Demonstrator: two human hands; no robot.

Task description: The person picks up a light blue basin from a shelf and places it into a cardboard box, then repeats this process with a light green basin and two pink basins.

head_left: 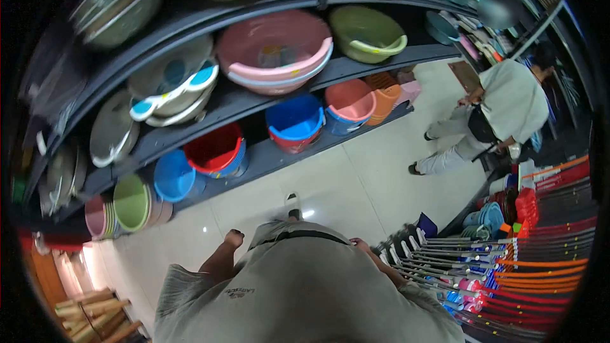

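Note:
My left hand hangs beside my hip over the tiled floor, small in the view. Its fingers look loosely curled, with no object showing in it. My right hand is at my other hip, close by the belt, and its fingers are mostly hidden. Nearest to that side stands a rack of long-handled tools with grey, orange and red poles. In front of me, buckets line the bottom shelf, among them a blue bucket, a red bucket and a green bucket.
Above the buckets, a dark shelf carries pink basins, a green basin and white basins. A person stands in the aisle to the right. Wooden rolls lie at lower left. Pale floor tiles run between the shelves.

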